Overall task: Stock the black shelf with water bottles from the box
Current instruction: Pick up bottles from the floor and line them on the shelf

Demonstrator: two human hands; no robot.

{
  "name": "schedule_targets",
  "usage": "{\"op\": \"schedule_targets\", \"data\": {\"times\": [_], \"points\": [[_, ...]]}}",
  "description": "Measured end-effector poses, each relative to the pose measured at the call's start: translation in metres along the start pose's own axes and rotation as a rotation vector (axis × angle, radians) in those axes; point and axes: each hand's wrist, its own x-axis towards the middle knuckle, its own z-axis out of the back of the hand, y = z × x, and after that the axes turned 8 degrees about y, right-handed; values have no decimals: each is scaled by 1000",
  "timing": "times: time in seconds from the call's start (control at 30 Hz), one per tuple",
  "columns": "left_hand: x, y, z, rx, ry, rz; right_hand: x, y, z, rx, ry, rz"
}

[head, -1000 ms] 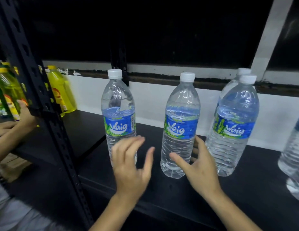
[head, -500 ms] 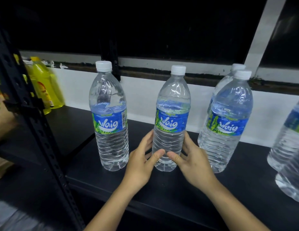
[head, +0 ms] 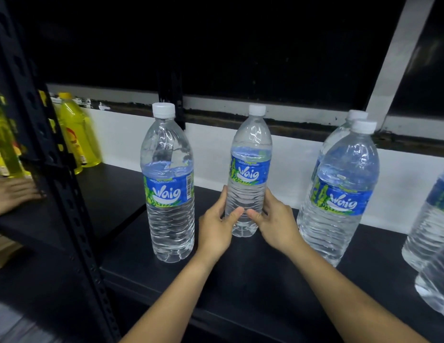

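- left hand (head: 217,226) and right hand (head: 275,224) both grasp the middle water bottle (head: 249,174), low on its ribbed body, one hand per side
- thumbs sit on the front face, tips nearly meeting; the other fingers curl round the sides
- middle water bottle is upright, base on the black shelf (head: 253,273), white cap on, blue "Waig" label facing the camera; it sits further back than its neighbours
- left water bottle (head: 169,189): upright, nearer the front edge, close beside the left hand; can't tell if they touch
- front right water bottle (head: 340,194): upright, near the right hand; it hides most of a rear water bottle (head: 349,117), only cap and shoulder show
- two more clear bottles (head: 434,231) at the far right, cut off by the frame edge
- perforated black post (head: 55,169) stands at the left end of this bay
- past the post: yellow bottles (head: 74,134) on the neighbouring shelf, blurred; another person's hand (head: 10,194) lies flat there
- white wall (head: 290,164) behind the shelf
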Motion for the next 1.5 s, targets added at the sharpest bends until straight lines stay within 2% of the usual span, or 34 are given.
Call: {"op": "schedule_targets", "data": {"times": [0.07,0.23,0.5,0.7,0.87,0.97,1.07,1.17,1.4,1.5], "points": [[9,5,-2,31,-33,34,9,0,-1,-35,-9,-13],[38,14,2,81,17,72,28,5,-4,-130,-50,-56],[62,17,2,20,113,149,45,5,-12,-161,-84,-89],[65,8,1,-8,92,144,49,6,-14,-145,-100,-97],[49,-2,-7,0,-53,140,45,4,-11,-91,-85,-64],[24,-16,-10,-25,-132,112,30,3,-7,-33,-162,-44],[-12,-38,-12,-42,-149,29,6,5,-6,69,-273,-32],[-49,-62,-5,-79,-165,-88,-15,10,-6,157,-286,-1],[-104,-73,28,192,-600,-419,-38,48,-29,318,-51,61],[-103,-57,50,295,-739,-360,-34,64,-47,392,58,85]]}}
